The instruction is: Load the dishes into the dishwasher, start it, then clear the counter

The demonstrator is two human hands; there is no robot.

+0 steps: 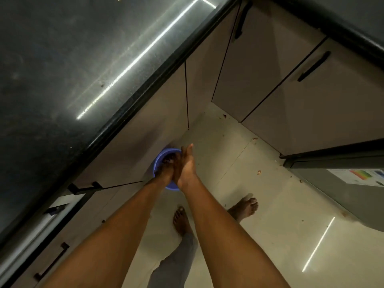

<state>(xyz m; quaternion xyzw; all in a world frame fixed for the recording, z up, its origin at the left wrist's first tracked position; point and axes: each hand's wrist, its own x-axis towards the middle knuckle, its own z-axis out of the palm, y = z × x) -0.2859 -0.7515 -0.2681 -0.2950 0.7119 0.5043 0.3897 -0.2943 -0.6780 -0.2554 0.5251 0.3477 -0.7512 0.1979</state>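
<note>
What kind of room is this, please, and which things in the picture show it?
Most likely a home kitchen. A dark stone countertop runs above beige cabinet doors with black bar handles, and a grey appliance with an energy label, probably a fridge, stands on the tiled floor.

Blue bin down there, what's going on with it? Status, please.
Both hands together over blue bin: left hand open, right hand open, fingers straight. Crumbs on floor. Nothing blocking.

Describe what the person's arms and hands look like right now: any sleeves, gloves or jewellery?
Both forearms are bare up to the frame's lower edge, with no sleeves in view. The left hand and right hand wear no gloves, and no watch, bracelet or ring is visible, though the left fingers are in shadow.
</note>
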